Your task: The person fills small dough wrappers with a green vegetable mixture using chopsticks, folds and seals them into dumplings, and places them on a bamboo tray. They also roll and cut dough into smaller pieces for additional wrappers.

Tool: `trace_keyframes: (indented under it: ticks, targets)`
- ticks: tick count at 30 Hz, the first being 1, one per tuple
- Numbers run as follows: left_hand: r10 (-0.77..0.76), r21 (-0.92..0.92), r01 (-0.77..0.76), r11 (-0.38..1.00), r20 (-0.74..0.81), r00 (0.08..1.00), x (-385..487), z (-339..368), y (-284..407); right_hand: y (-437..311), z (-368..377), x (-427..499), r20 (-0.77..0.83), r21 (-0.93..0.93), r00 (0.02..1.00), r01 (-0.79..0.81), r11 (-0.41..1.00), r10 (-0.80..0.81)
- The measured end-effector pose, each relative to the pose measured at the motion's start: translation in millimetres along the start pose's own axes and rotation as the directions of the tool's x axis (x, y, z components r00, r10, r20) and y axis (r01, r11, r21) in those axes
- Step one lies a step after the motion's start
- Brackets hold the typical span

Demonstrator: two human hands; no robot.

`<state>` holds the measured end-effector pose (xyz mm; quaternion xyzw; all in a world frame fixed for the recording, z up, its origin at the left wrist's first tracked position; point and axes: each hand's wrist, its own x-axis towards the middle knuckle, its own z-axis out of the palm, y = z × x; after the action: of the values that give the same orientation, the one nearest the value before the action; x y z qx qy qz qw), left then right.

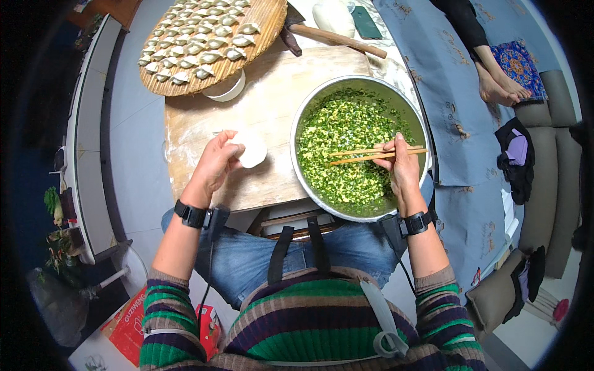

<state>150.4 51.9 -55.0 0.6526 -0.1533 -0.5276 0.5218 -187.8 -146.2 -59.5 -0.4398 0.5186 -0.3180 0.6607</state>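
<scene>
My left hand (219,157) pinches the edge of a round white dough wrapper (252,149) above the floury wooden board (274,106). In my right hand (400,160) is a pair of wooden chopsticks (357,156), held over a large metal bowl (298,171). Their tips rest at the surface of a chopped green and yellow filling (343,125). Folded dumplings (195,48) lie in rows on a round woven tray (260,44) at the far left of the board.
A white bowl (230,92) sits partly under the tray. Behind the board are a cleaver (291,39), a rolling pin (341,41), a lump of dough (333,17) and a green phone (366,22). At right, another person's bare feet (501,90) rest on a blue-covered surface (457,153).
</scene>
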Motion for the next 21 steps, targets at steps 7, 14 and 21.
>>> trace_keyframes:
  ticks: [7, 14, 21]
  targets:
    - [-0.026, -0.266, 0.032, 0.963, 0.025, 0.999, -31, 14, -24, 5, -1, 4, -0.003, 0.078, 0.991, -0.130, 0.988, 0.130]
    - [-0.017, -0.588, 0.004, 0.809, -0.015, 1.000, -49, 25, -26, 9, -6, 10, -0.023, 0.154, 0.977, -0.204, 0.967, 0.210]
    - [0.081, -0.735, -0.070, 0.675, -0.021, 0.996, -63, 22, -29, 13, -11, 15, 0.018, 0.249, 0.972, -0.233, 0.940, 0.236]
